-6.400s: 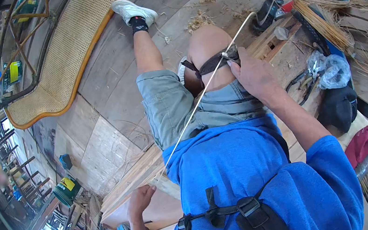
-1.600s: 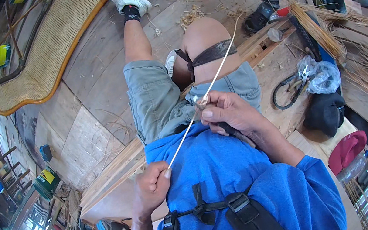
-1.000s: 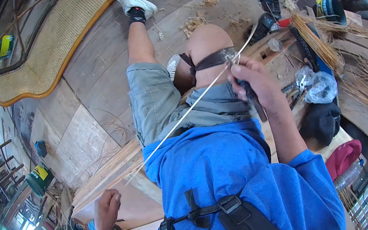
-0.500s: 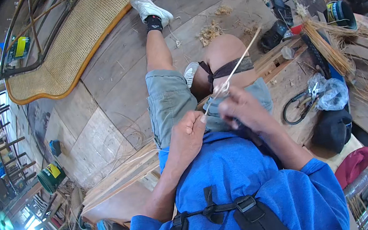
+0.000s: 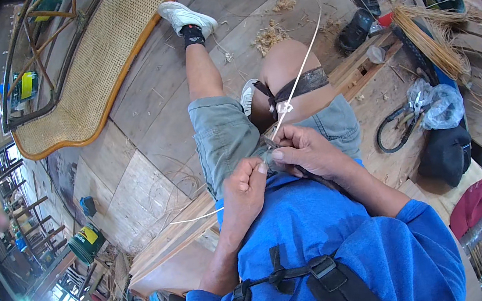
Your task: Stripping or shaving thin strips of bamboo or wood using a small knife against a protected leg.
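A long pale cane strip slants from above my bent knee down to my hands. Its other end comes out to the left of my left wrist. My left hand is closed in a fist on the strip, thumb on top. Close beside it, my right hand pinches what looks like a small knife, its grey blade against the strip; most of it is hidden by the fingers. A curled white shaving hangs on the strip. A dark cloth band is tied round my knee.
A woven cane panel with a wooden rim lies at upper left. Cutters, a plastic bag, a dark cap and a red cap are at right, near a cane bundle. Shavings litter the floor.
My right hand has come down and in, close to the left hand. The shaving on the strip now sits apart from my fingers, and the strip stands longer above them.
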The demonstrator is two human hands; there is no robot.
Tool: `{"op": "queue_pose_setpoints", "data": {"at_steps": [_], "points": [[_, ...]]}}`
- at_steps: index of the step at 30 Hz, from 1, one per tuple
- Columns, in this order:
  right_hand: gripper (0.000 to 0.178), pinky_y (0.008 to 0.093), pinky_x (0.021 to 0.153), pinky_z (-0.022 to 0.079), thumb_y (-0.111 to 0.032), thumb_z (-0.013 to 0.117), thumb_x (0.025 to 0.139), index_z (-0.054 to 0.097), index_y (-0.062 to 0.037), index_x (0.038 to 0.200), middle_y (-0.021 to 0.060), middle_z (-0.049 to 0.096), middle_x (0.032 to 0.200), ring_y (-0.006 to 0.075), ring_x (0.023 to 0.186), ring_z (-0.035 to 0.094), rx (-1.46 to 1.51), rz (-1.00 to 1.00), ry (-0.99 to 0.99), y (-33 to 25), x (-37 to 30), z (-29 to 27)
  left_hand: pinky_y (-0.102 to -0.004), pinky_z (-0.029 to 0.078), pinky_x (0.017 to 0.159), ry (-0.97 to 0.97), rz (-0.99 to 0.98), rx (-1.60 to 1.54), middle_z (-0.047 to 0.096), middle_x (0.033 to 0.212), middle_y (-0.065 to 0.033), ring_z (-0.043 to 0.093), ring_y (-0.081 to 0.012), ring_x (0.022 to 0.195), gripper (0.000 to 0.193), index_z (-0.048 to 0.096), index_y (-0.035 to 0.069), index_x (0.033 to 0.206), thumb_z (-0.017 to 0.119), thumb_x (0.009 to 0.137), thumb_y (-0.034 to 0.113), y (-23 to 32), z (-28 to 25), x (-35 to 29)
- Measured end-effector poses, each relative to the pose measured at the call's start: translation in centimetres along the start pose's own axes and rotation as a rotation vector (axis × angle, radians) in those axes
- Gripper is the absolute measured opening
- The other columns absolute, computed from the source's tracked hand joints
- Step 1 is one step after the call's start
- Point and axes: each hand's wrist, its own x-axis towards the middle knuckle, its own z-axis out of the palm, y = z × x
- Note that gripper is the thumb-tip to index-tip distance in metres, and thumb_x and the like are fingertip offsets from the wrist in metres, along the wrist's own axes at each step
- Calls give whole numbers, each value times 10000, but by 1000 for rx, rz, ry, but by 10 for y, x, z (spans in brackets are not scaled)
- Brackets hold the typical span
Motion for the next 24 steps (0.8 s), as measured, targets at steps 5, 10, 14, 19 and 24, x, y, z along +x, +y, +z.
{"op": "queue_pose_setpoints", "data": {"at_steps": [5,10,14,19,24], "points": [[225,193,402,323,-179,603,854,478,-22,958,-18,482,643,46,467,417,68,-2,39,-4,-2,-4,-255,412,559,-72,48,183,565,704,-66,509,-94,608,125,578,5,894,528,870,116,-5,-20,-21],[221,200,391,354,-213,611,848,502,-46,941,9,517,719,68,460,457,75,37,8,-2,0,-7,-271,427,543,-68,75,265,583,704,-95,545,-146,570,114,591,13,884,540,853,110,-10,-40,-50],[196,199,388,348,-207,601,852,506,-49,918,18,515,718,79,452,451,100,65,68,-6,-1,-15,-278,428,538,-82,-21,320,599,726,-99,555,-156,571,109,597,16,871,556,841,111,-10,-62,-79],[182,202,383,342,-199,590,855,515,-48,924,40,528,728,85,443,446,45,64,64,-4,-2,-15,-280,441,560,-64,-133,317,606,728,-103,566,-168,585,92,600,16,860,562,827,93,-12,-89,-115],[193,203,364,351,-217,594,852,525,-40,887,33,554,740,77,441,468,67,39,121,-17,-3,-28,-289,455,592,-67,-234,372,611,721,-103,579,-180,605,82,593,8,837,552,826,79,-13,-114,-141]]}}
